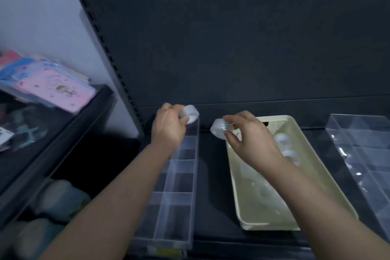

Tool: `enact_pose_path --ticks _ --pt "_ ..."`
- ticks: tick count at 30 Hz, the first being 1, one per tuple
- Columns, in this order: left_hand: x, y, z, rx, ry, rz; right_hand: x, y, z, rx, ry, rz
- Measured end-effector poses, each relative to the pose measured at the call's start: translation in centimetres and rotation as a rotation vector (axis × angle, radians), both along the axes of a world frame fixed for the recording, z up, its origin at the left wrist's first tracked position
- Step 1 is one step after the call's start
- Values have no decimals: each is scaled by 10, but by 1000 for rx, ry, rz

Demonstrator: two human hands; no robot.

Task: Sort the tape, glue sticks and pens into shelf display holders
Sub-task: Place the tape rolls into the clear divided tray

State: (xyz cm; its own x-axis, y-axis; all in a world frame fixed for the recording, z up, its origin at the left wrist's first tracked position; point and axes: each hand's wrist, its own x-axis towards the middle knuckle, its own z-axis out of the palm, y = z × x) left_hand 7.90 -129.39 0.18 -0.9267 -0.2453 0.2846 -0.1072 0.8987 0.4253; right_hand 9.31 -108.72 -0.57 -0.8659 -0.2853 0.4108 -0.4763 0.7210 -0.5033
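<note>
You are holding your left grip (168, 127) over the far end of the clear holder (181, 181). Its fingers are curling round a white tape roll (191, 114), so this grip is closed on the roll. The roll is hanging just above the holder's far corner and is not lying in a box yet.

You are holding your right grip (248, 139) over the near-left corner of the cream basket (270, 226). Its thumb and fingers are pinching a second tape roll (218, 131), so this grip is closed on a roll too. This roll is white with a small dotted label on it. It is hanging in the air between the clear holder and the basket, not touching either one.

The clear holder is long and has many small boxes inside. It is sitting on the dark shelf (213, 167), just to the left of the basket.

More white rolls (281, 139) are lying inside the basket, near its far end. They are looking blurry, so you cannot count them well.

Another clear holder (363, 154) is sitting at the right side of the shelf, apart from the basket.

Pink and blue packets (54, 88) are lying in a pile on a different shelf, far off to your left.
</note>
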Motion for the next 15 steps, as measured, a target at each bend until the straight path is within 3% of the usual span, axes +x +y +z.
enact_pose_path --ticks 4,10,15 --pt "-11 -57 -4 -84 -119 60 -9 -49 -4 50 -38 31" --pt "-43 -79 -29 -320 -294 -42 -22 -80 -12 115 -31 -39" --pt "-54 -87 -43 -348 -295 -96 -30 -96 -13 142 -78 -65"
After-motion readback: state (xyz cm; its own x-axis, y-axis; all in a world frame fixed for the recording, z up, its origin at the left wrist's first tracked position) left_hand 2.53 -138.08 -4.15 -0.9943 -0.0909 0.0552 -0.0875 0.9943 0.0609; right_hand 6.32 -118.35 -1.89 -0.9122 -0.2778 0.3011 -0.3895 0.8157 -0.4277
